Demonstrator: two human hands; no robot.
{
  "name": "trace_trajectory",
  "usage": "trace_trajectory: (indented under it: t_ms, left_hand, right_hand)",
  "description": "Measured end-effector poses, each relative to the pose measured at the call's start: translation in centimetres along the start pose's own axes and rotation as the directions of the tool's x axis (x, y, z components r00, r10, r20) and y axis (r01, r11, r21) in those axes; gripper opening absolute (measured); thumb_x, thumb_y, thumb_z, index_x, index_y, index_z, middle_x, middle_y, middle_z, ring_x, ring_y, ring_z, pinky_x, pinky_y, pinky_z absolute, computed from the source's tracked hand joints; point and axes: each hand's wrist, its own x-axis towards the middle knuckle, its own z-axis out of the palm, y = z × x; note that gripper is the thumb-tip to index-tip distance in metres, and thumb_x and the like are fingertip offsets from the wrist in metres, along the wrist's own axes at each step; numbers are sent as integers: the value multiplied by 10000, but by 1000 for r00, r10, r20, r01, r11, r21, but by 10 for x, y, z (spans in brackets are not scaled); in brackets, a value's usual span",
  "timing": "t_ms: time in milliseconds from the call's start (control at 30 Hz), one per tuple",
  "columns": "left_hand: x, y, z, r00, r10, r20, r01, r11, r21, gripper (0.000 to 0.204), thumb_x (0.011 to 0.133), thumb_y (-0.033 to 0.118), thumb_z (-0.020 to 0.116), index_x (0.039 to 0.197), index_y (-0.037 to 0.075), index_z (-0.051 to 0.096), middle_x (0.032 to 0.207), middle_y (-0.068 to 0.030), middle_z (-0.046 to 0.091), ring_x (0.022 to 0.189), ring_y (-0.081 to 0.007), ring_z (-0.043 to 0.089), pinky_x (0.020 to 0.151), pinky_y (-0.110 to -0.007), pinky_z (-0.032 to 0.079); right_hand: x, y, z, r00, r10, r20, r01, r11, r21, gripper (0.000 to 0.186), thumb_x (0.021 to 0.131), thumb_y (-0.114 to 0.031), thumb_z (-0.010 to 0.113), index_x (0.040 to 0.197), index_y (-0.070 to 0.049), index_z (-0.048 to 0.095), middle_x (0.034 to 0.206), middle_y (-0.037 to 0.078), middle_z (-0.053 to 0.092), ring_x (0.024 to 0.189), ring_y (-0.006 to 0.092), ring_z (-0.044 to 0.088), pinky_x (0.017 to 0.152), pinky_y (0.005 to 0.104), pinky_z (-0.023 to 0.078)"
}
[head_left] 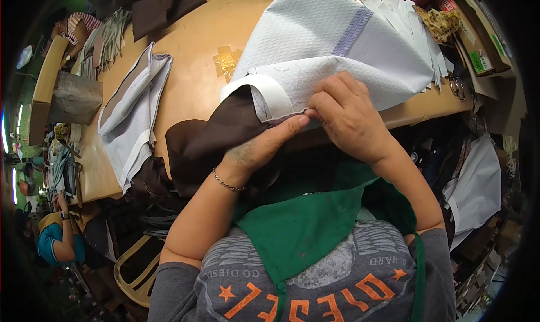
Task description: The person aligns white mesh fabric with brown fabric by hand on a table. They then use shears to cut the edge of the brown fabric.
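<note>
A large sewn fabric piece [315,41] lies over the table's near edge, white and quilted-looking with a purple-grey stitched strip. Dark brown cloth [225,125] and a white band [273,91] join it at its near left. My right hand [346,111] pinches the piece's seamed edge between thumb and fingers. My left hand [264,142] grips the same edge just to the left, its thumb laid along the seam and its fingers hidden beneath the cloth. Both thumbs nearly meet at the seam.
A similar white and brown piece [132,116] hangs over the table's left part. White strips [408,32] and scissors [457,88] lie at the right, beside a cardboard box [478,35]. Brown cloth [160,7] rests at the back. Two people work at the far left.
</note>
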Motion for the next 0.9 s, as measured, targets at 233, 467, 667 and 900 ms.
trace_trajectory:
  t_ms: [233,467,667,900]
  left_hand:
    - [0,-1,-2,998,-65,5,65,994,-92,305,810,141,613,1070,2,537,994,-28,565,913,-106,520,820,-242,416]
    - [-10,0,-18,978,143,-150,-113,975,190,263,808,133,613,1019,-13,557,964,-52,582,853,-111,542,749,-242,451]
    - [-14,-2,-8,978,45,-202,-61,996,-72,268,830,134,587,1040,-28,546,970,-70,581,853,-114,547,741,-249,458]
    - [-12,-7,-20,940,84,-330,-57,994,91,320,834,202,598,1044,-33,544,978,-66,583,857,-130,545,753,-263,448]
  right_hand:
    - [5,4,-2,1000,15,13,-15,1000,15,123,734,-206,581,739,-110,504,812,15,462,827,197,475,725,334,376]
    - [0,3,-5,999,25,28,-26,1000,16,133,740,-215,583,741,-109,502,803,16,463,822,197,475,725,336,375]
    - [-4,2,-6,999,43,5,-43,998,40,121,739,-198,587,742,-109,505,795,18,467,805,200,478,716,338,375]
    - [-4,3,-5,998,66,-18,-64,996,68,111,745,-181,590,744,-107,507,779,19,470,790,201,479,702,334,374]
